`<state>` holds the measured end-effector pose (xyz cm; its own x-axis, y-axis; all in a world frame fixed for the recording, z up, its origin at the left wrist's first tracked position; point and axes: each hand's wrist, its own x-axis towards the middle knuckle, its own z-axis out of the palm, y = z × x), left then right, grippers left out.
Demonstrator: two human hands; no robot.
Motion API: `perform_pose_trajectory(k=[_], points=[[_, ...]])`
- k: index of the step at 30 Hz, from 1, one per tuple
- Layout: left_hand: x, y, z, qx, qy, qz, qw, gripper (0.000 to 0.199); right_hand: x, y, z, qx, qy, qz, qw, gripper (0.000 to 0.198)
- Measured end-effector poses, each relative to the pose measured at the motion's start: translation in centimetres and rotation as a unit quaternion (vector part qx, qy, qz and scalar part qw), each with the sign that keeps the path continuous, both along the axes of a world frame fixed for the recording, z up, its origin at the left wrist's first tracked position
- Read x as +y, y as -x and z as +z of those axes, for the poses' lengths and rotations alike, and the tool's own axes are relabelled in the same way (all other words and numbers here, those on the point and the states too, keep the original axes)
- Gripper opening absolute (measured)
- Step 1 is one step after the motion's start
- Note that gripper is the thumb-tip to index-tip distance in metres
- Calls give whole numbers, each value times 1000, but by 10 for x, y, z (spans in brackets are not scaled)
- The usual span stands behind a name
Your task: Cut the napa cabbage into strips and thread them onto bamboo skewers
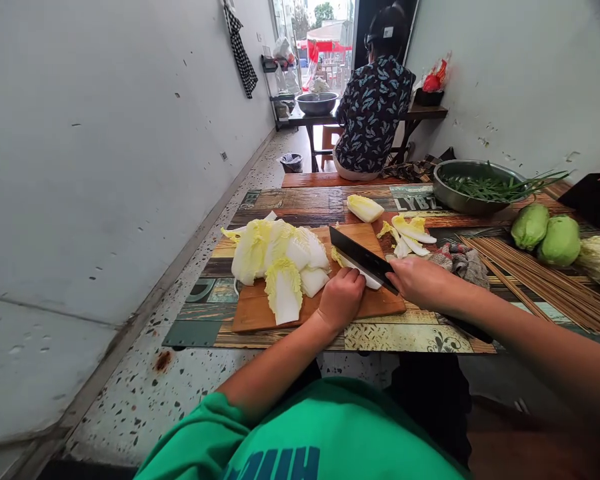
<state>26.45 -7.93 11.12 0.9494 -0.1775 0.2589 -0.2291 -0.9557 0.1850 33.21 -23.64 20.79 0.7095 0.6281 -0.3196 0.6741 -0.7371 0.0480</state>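
Note:
My right hand (414, 280) is wrapped round the handle of a dark-bladed kitchen knife (356, 252), whose blade points up and left over the wooden cutting board (380, 308). With fingers curled, my left hand (344, 297) presses on a white and yellow napa cabbage leaf (371, 280) beside the blade; its fingertips are partly hidden. Left of it, a heap of napa cabbage leaves (275, 247) covers much of the board, one single leaf (285, 293) lying in front. A small cabbage heart (365, 208) and some loose leaf pieces (411, 233) lie beyond the board on the table.
On the right stand a metal bowl of green stalks (480, 187), two pale green gourds (559, 240), thin wooden sticks (540, 280) and a crumpled cloth (463, 263). Another person (377, 107) sits ahead, back turned, at a table with a metal basin (316, 104). A wall borders the left.

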Motion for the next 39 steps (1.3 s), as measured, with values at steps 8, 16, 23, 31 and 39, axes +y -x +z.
perform_pose_trajectory(k=[8,16,23,31,39], points=[[0,0,2,24,-23,10,999,20,21,-3,-14,15,-37,-35,999,29],[1,-1,-3,35,91,5,995,20,-29,-32,-14,5,-74,-141,987,25],[-2,4,5,3,199,-21,980,21,-45,-15,-9,-49,-122,-190,973,27],[62,46,72,-163,308,37,937,21,-28,3,-27,78,-173,-200,961,24],[258,85,63,-221,135,128,957,15,-39,-15,-46,124,-163,-230,951,29]])
